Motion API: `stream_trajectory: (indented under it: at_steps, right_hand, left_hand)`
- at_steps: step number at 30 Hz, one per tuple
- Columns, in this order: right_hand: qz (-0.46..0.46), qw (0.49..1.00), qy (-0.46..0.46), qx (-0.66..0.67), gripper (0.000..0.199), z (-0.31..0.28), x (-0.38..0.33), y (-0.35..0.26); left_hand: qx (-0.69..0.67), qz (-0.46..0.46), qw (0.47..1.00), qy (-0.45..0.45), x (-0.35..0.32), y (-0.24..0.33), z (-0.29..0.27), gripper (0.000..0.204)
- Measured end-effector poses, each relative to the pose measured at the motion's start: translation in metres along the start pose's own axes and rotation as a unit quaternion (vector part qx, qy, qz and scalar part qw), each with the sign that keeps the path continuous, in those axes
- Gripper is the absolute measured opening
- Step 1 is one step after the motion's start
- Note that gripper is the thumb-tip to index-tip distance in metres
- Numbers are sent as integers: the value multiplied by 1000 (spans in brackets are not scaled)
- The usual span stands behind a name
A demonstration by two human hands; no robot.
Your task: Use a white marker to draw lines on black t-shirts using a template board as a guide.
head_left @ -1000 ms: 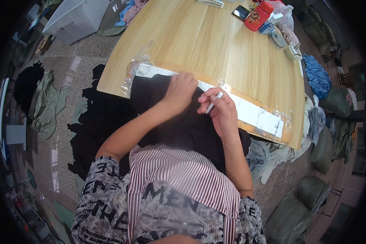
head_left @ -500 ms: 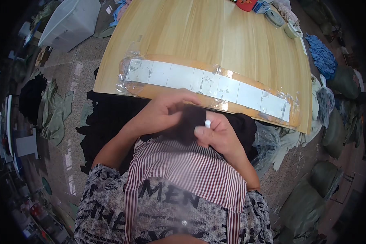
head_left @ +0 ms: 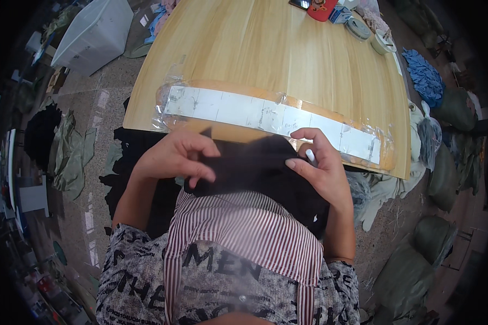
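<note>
A piece of black cloth (head_left: 244, 170) is stretched between my hands, in front of the striped apron and just short of the table's near edge. My left hand (head_left: 179, 157) has the cloth's left end between its thumb and fingers. At the other end, my right hand (head_left: 325, 170) pinches the cloth between thumb and finger. A short white stick-like thing (head_left: 311, 157), perhaps a marker, is tucked in my right hand. Part of the cloth rises in a blurred rounded fold near my right fingers.
The wooden table (head_left: 227, 49) has a white marked paper strip (head_left: 238, 114) taped along its near edge. A red object (head_left: 321, 8), a round tin (head_left: 357, 28) and a bowl (head_left: 383, 42) stand far right. A white bin (head_left: 92, 38) is at left; dark sacks (head_left: 406, 265) lie right.
My hands have moved apart, the left going left and the right going right. The black cloth, bunched between them before, is now spread wide.
</note>
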State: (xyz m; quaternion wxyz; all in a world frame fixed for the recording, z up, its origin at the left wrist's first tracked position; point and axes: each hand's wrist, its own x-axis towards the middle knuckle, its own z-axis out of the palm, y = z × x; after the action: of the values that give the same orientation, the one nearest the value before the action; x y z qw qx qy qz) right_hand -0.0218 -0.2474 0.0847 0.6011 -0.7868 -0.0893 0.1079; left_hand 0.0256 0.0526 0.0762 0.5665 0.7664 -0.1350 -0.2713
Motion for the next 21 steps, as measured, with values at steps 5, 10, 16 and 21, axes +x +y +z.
stream_trajectory:
  at_steps: [5,10,16,21]
  right_hand:
    - [-31,969,-139,-203,24,-53,5,-45]
    - [-185,821,284,-460,13,-146,81,-140]
    - [-280,578,484,-594,17,-99,91,-147]
    - [-323,827,294,-355,20,11,95,15]
  left_hand:
    - [-274,30,935,-223,30,31,-14,20]
    - [219,577,753,228,143,129,-33,16]
    - [243,571,725,300,145,145,-77,10]
    - [182,304,901,250,138,-7,-91,8]
